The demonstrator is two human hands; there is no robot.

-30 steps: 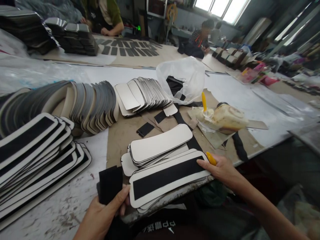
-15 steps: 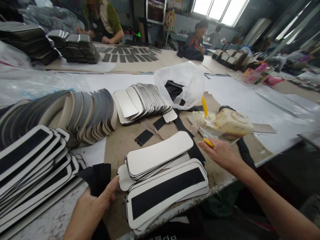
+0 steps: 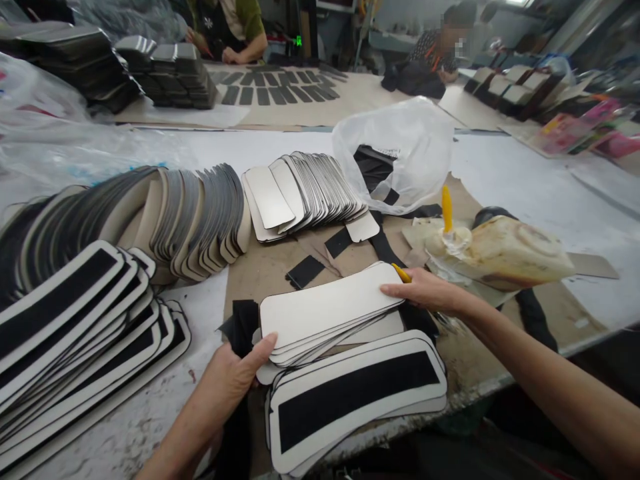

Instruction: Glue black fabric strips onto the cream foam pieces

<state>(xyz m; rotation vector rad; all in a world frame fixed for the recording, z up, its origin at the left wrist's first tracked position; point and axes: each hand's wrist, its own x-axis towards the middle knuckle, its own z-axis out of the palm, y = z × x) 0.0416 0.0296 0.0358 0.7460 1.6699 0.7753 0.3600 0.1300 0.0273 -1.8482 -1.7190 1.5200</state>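
A stack of white curved panels (image 3: 325,300) with dark edges lies in front of me. My left hand (image 3: 233,370) is closed on a bunch of black fabric strips (image 3: 243,323), and its thumb rests on the left end of the top panel. At the opposite end, my right hand (image 3: 425,290) has its thumb on the panel's surface. A small yellow-handled tool (image 3: 401,273) sticks out of that hand; its working end is hidden. Nearer to me lies another stack, topped by a white panel with a black strip (image 3: 357,400) along its middle.
Finished-looking black-striped panels (image 3: 55,300) are piled left, below a row of curved grey pieces (image 3: 200,220). Behind stand white panels (image 3: 310,193) and a plastic bag (image 3: 410,147) of black pieces. A glue-stained container (image 3: 520,250) sits right, beside a yellow handle (image 3: 447,208). Two people work across.
My right hand has moved left from beside the container onto the top white panel's right end. My left hand has come to its left end, still holding the black strips. The view has shifted.
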